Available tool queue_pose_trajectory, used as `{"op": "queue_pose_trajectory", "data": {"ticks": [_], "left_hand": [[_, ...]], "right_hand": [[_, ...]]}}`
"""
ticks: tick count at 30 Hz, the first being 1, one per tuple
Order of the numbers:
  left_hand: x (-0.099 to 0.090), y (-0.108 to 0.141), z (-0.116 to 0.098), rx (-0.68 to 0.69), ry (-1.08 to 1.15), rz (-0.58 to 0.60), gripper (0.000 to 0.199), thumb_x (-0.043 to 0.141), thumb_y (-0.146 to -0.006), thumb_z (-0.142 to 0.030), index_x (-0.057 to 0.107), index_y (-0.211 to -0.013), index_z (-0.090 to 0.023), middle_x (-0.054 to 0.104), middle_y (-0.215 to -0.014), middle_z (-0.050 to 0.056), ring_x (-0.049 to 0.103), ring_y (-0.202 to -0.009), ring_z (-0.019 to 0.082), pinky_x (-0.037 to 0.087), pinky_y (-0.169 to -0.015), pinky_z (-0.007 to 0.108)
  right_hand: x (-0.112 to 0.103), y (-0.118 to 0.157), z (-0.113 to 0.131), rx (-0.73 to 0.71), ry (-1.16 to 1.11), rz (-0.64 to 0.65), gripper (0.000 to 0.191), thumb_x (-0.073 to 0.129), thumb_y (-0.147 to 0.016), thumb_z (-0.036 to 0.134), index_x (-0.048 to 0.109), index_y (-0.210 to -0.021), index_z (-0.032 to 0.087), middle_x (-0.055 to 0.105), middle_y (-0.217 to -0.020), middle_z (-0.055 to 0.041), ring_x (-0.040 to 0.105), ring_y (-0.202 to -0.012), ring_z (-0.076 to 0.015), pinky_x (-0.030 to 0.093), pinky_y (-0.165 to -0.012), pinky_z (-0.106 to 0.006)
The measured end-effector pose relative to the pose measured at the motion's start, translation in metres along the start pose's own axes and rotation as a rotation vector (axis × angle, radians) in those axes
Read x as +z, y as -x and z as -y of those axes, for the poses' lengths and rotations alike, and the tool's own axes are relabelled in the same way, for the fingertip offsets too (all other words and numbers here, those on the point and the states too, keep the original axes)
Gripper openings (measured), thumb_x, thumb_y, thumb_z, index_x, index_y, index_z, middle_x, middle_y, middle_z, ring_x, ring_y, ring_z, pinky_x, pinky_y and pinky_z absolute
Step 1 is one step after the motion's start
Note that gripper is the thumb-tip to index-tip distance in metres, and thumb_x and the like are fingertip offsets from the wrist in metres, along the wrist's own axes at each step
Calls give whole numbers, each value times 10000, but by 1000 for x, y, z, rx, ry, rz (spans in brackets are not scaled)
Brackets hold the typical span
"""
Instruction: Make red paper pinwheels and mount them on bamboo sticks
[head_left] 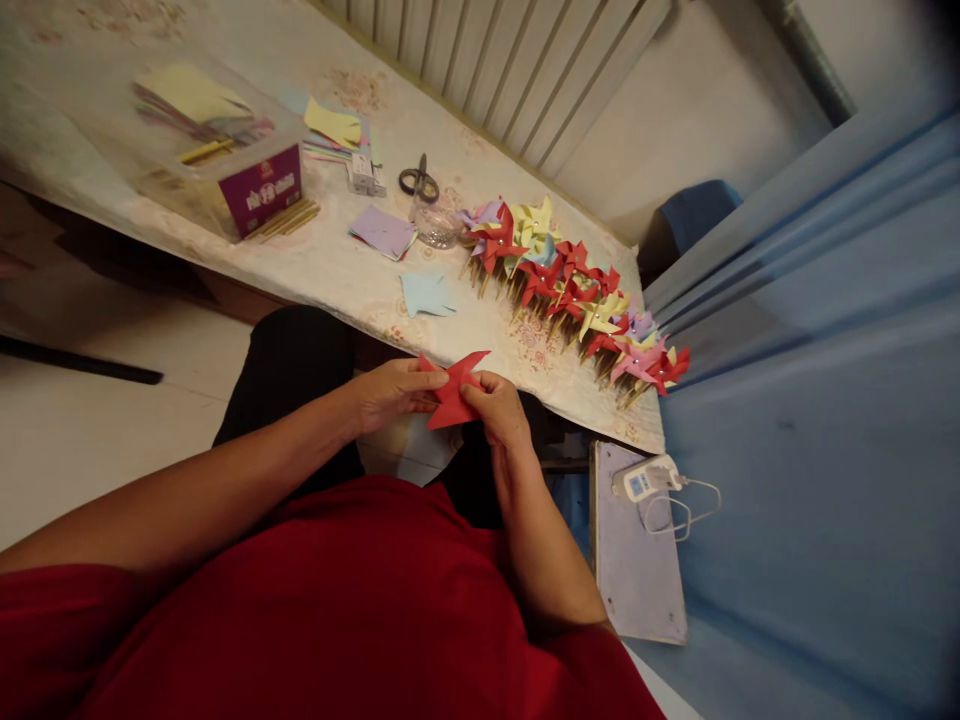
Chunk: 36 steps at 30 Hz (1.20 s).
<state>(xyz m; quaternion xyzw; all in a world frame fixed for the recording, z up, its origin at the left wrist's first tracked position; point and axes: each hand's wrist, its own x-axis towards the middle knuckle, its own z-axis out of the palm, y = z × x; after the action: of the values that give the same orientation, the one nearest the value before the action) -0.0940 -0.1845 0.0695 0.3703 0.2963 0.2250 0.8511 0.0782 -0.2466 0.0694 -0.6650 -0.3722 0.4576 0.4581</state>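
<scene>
Between my two hands is a red paper pinwheel piece (453,398) with slit, pointed corners, held above my lap near the table edge. My left hand (397,392) pinches its left side between thumb and fingers. On the right side, my right hand (499,403) presses its thumb onto the paper, with the fingers curled behind. Just beyond them on the table lies a light blue cut paper sheet (427,294). A stack of paper squares with a purple one on top (383,231) lies farther back.
Finished pinwheels on sticks (574,290) line the table's right part. Scissors (419,182), a glass dish (439,228), a small box (366,176) and a clear plastic bin (262,195) with paper stand on the floral tablecloth (337,290). A white device with a cable (646,478) rests on a stool (641,580).
</scene>
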Motion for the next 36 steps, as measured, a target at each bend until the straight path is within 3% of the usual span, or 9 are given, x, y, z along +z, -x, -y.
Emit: {"op": "queue_pose_trajectory", "data": {"ticks": [3,7,14,25,31,36], "left_hand": [[7,1,7,64,8,-44,350,876,-619,-307,744,-902,-150,749,-890,59,661,-770,150,514,-750,272],[21,2,10,106,-21,-197,277,814,-602,-198,710,-853,-141,728,-811,34,613,-685,126,474,-675,251],[37,6,7,108,-21,-324,172,717,-657,-198,687,-813,-133,703,-759,19,592,-641,126,446,-635,250],[31,1,12,96,-38,-325,129,716,-684,-187,696,-802,-138,709,-752,25,598,-630,125,439,-597,240],[26,0,14,85,-8,-303,163,735,-669,-192,711,-816,-124,732,-777,41,626,-652,133,458,-622,242],[21,-2,13,99,41,-289,224,756,-649,-195,739,-856,-111,768,-841,76,670,-705,161,495,-685,266]], "right_hand": [[6,-2,-4,11,-70,-46,178,688,-630,358,626,-666,195,569,-562,65,429,-493,-84,321,-504,-216],[13,0,-4,6,-112,-92,175,683,-622,351,613,-651,194,545,-548,74,420,-485,-79,312,-498,-215],[21,3,-3,6,-131,-121,164,661,-633,340,574,-638,202,520,-547,80,411,-498,-78,308,-499,-219],[22,3,-7,20,-183,-104,154,677,-636,331,590,-653,205,512,-539,90,420,-492,-76,328,-510,-222],[20,5,-5,37,-253,-90,194,723,-638,355,641,-720,200,619,-603,65,506,-520,-95,401,-542,-229],[8,8,-7,-18,-286,-181,276,745,-680,437,694,-806,196,677,-675,43,569,-583,-108,448,-592,-234]]}}
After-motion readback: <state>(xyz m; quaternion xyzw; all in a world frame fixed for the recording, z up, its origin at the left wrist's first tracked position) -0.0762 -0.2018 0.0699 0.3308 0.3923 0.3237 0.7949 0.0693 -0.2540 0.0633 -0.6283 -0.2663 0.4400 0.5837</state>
